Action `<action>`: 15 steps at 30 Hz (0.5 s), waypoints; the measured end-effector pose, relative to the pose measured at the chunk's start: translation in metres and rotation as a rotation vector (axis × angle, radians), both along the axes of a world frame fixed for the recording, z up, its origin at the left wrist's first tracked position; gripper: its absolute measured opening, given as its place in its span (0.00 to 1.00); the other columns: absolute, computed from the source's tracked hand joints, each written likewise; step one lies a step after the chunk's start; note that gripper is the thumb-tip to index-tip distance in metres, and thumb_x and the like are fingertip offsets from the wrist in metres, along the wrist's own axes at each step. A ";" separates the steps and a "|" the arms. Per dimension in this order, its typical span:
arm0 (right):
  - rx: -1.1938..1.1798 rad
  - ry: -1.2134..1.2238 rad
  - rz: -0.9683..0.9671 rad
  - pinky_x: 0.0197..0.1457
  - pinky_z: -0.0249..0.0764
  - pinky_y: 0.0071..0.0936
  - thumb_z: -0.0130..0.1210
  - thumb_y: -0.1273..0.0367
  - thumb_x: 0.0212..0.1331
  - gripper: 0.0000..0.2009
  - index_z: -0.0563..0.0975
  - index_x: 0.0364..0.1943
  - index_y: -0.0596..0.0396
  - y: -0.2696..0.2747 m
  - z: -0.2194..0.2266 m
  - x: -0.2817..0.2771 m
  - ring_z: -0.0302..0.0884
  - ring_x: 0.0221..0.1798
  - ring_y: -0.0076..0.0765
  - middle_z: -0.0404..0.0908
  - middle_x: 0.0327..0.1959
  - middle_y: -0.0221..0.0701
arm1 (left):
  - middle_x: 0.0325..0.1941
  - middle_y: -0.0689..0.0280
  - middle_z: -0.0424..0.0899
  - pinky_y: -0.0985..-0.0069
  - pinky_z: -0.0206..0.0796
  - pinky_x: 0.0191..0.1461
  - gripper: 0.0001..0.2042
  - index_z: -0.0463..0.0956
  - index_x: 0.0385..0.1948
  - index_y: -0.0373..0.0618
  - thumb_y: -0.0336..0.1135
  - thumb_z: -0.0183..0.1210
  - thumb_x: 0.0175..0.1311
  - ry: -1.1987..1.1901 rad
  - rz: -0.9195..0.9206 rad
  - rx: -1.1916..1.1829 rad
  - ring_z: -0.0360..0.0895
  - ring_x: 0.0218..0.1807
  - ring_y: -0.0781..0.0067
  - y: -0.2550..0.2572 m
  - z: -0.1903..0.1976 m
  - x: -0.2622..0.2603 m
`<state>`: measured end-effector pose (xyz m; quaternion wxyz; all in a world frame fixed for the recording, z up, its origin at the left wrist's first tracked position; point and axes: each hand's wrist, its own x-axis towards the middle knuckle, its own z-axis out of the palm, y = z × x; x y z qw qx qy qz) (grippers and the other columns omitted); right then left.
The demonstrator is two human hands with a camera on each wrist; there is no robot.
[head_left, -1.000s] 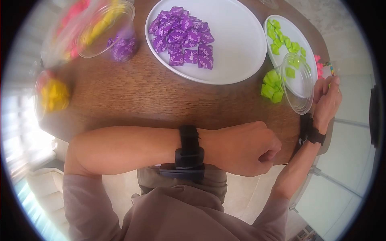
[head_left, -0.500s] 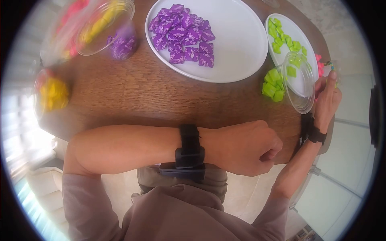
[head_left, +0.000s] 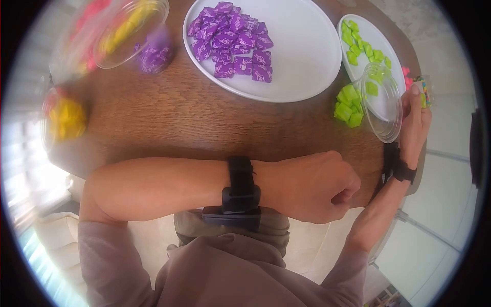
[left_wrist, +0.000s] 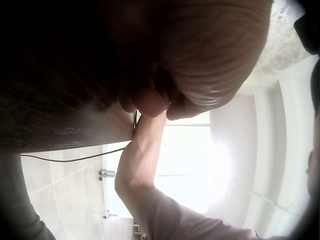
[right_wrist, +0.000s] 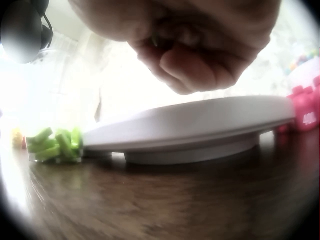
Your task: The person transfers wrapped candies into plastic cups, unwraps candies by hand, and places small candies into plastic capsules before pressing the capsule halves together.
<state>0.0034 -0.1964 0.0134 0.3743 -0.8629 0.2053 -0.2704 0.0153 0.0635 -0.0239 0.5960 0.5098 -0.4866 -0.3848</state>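
Note:
My left hand (head_left: pixel 317 188) is curled into a fist near the table's front edge, with nothing seen in it. In the left wrist view its folded fingers (left_wrist: pixel 147 102) are dark against the light. At the far right my right hand (head_left: pixel 415 125) is beside the smaller white plate (head_left: pixel 353 69); the right wrist view has its bent fingers (right_wrist: pixel 187 67) above the plate rim. Whether they hold something I cannot tell. Close by its fingertips are a clear container with multicoloured contents (head_left: pixel 422 85) and some pink pieces (head_left: pixel 407 77). Green-wrapped candies (head_left: pixel 378 55) lie on that plate.
A larger white plate (head_left: pixel 302 56) bears a heap of purple-wrapped candies (head_left: pixel 232 38). Near the smaller plate a clear tub tips open with green candies (head_left: pixel 349 105). On the left are tubs with purple candies (head_left: pixel 153 56) and yellow candies (head_left: pixel 69 118), and a clear bag (head_left: pixel 76 51).
My right hand has shifted and turned slightly at the far right, exposing more of the multicoloured container. The left hand stays almost as it was.

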 end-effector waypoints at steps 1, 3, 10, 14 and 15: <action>0.000 0.001 0.000 0.26 0.53 0.21 0.54 0.50 0.74 0.27 0.69 0.16 0.49 0.004 0.000 0.000 0.59 0.21 0.16 0.63 0.15 0.19 | 0.18 0.53 0.76 0.60 0.65 0.28 0.10 0.71 0.20 0.38 0.27 0.62 0.58 0.001 0.000 0.000 0.76 0.23 0.49 0.000 0.000 0.000; -0.004 -0.061 -0.058 0.26 0.51 0.20 0.55 0.52 0.73 0.26 0.68 0.17 0.48 0.014 0.001 0.002 0.57 0.21 0.16 0.63 0.17 0.19 | 0.19 0.54 0.76 0.60 0.65 0.28 0.10 0.71 0.20 0.38 0.27 0.62 0.58 -0.014 0.021 -0.027 0.76 0.23 0.49 -0.002 0.000 0.000; 0.120 0.000 -0.024 0.28 0.49 0.23 0.54 0.59 0.74 0.23 0.66 0.19 0.50 -0.010 0.001 -0.010 0.56 0.24 0.15 0.63 0.19 0.18 | 0.18 0.54 0.76 0.60 0.65 0.28 0.10 0.71 0.20 0.38 0.27 0.62 0.58 -0.005 0.018 -0.038 0.75 0.23 0.49 -0.001 0.000 0.000; 0.058 0.010 0.075 0.27 0.49 0.24 0.54 0.59 0.74 0.24 0.65 0.18 0.50 -0.010 0.002 -0.012 0.57 0.24 0.16 0.65 0.19 0.20 | 0.18 0.54 0.76 0.60 0.65 0.28 0.10 0.71 0.20 0.38 0.27 0.62 0.58 -0.008 0.011 -0.028 0.75 0.23 0.49 -0.001 -0.001 0.000; 0.026 0.030 0.067 0.28 0.50 0.24 0.54 0.59 0.75 0.24 0.65 0.18 0.50 -0.010 0.002 -0.012 0.58 0.24 0.18 0.65 0.19 0.21 | 0.18 0.54 0.76 0.60 0.65 0.28 0.10 0.71 0.20 0.38 0.27 0.62 0.58 -0.012 0.011 -0.030 0.75 0.22 0.49 -0.001 -0.001 0.000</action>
